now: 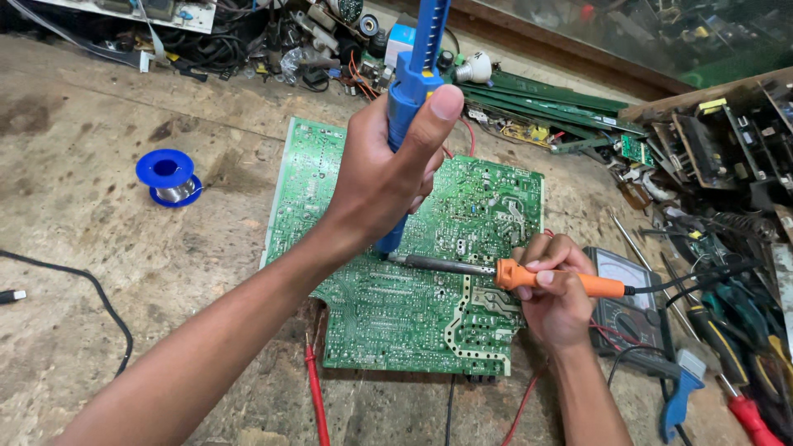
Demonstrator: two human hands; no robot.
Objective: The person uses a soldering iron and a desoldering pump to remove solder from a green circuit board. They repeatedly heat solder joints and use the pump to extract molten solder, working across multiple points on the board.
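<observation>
A large green circuit board [396, 310] lies solder side up on a worn workbench. My left hand [382, 177] grips a blue desoldering pump [417, 62] held upright, its nozzle down on the board near the middle, my thumb on its upper part. My right hand [555, 293] holds an orange-handled soldering iron [552, 281] lying almost level; its dark metal tip [438, 264] reaches left and meets the board right beside the pump's nozzle.
A blue spool of solder wire [169, 177] sits at the left. A black cable [91, 289] crosses the left edge. Red probe leads [316, 396] lie under the board. A meter [632, 310], screwdrivers [727, 347] and pliers crowd the right; boards and scrap parts [545, 107] line the back.
</observation>
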